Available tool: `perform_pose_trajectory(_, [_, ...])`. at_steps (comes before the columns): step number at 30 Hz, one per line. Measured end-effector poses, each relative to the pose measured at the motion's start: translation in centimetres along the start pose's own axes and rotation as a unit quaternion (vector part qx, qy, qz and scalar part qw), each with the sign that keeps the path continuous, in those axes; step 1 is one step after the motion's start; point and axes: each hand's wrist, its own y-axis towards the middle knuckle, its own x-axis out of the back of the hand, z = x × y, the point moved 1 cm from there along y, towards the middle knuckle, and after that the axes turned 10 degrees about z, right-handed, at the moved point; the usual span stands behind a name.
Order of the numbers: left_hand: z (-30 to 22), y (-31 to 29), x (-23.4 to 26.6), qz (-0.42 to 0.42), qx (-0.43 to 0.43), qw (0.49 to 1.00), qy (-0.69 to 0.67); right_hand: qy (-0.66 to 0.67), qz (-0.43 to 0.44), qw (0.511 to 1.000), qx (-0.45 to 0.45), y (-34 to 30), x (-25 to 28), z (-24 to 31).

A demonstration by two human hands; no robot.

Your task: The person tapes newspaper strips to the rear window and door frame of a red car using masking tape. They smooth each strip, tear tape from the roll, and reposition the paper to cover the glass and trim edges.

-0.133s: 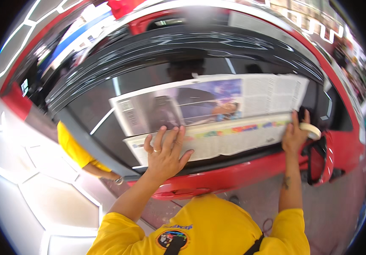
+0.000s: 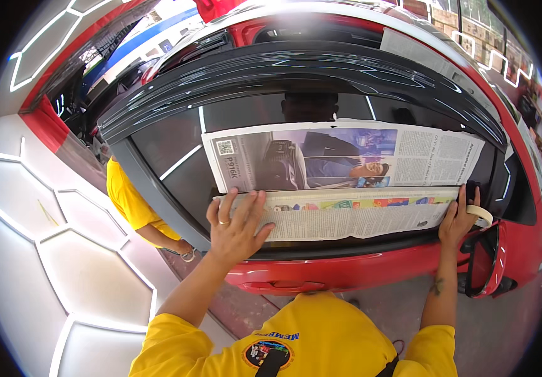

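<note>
A printed newspaper sheet (image 2: 340,154) lies against the dark window of a red car door, with a folded strip (image 2: 340,220) along its lower side. My left hand (image 2: 236,229) rests on the left end of that strip, its fingers spread and a ring on one of them. At the strip's right end, my right hand (image 2: 458,220) presses the paper with its fingertips. A roll of cream masking tape (image 2: 480,215) hangs at the outer side of my right hand, apparently hooked on its fingers; exactly how is hidden.
Below the window runs the red door panel (image 2: 346,267) with its handle (image 2: 283,287). A side mirror (image 2: 488,261) juts out just right of my right hand. To the left, a person in a yellow shirt (image 2: 136,201) stands by a wall with hexagonal light strips (image 2: 98,270).
My left hand has slid left along the paper toward its left end. My right hand stays at the right end with the tape. The whole view has shifted slightly.
</note>
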Motion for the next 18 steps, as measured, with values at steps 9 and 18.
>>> perform_pose_trajectory(9, [6.7, -0.9, 2.8, -0.077, -0.014, 0.996, -0.03, 0.009, -0.008, 1.0, 0.023, 0.0, -1.1, -0.6])
perform_pose_trajectory(18, [9.2, 2.1, 6.0, -0.052, -0.149, 0.987, 0.024, 0.012, 0.016, 0.999, 0.026, -0.1, 0.0, -0.4])
